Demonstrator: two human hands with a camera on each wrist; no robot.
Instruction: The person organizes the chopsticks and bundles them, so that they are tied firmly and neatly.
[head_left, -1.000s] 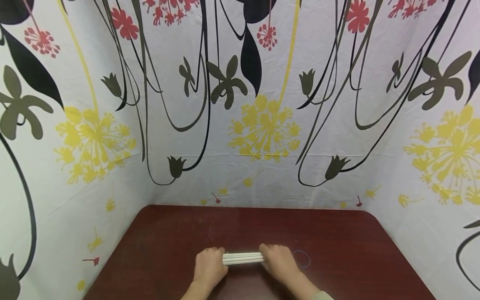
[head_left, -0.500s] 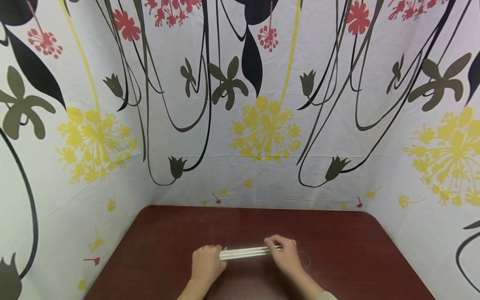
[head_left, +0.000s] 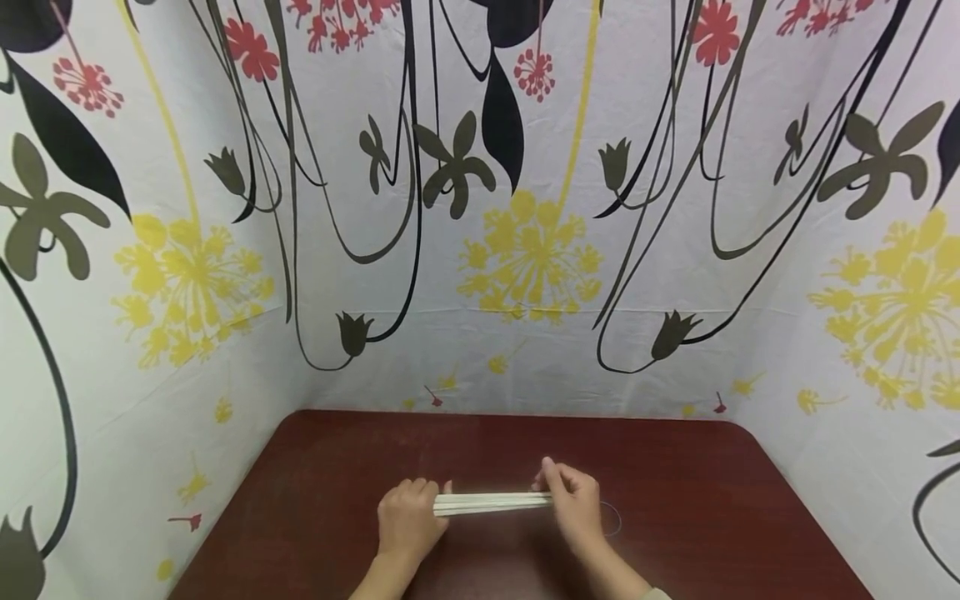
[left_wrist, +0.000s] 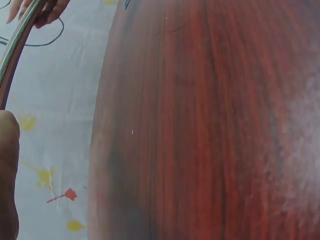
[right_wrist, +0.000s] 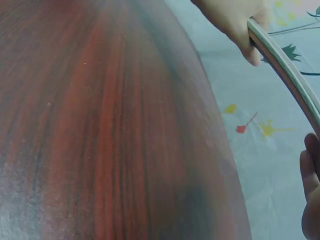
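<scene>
A bundle of long, thin pale sticks [head_left: 491, 502] lies level between both hands, over the middle of the table. My left hand [head_left: 408, 517] grips its left end, thumb showing along the far side. At the other end, my right hand [head_left: 577, 504] holds the sticks with its thumb and fingers, the thumb pointing up. Seen from the left wrist, the bundle [left_wrist: 17, 45] runs up to the right fingers. In the right wrist view the sticks [right_wrist: 287, 65] rise from my right hand [right_wrist: 312, 210] to my left. Both ends of the bundle are hidden in the hands.
A thin loop [head_left: 618, 521], like a rubber band, lies on the table just right of my right hand. The dark red wooden table [head_left: 360, 454] has rounded far corners. White flower-patterned cloth [head_left: 525, 367] hangs behind it and along both sides.
My right hand has slid right along the bundle and turned its thumb upward, so a longer stretch of sticks shows. The left hand keeps its grip and has shifted slightly left.
</scene>
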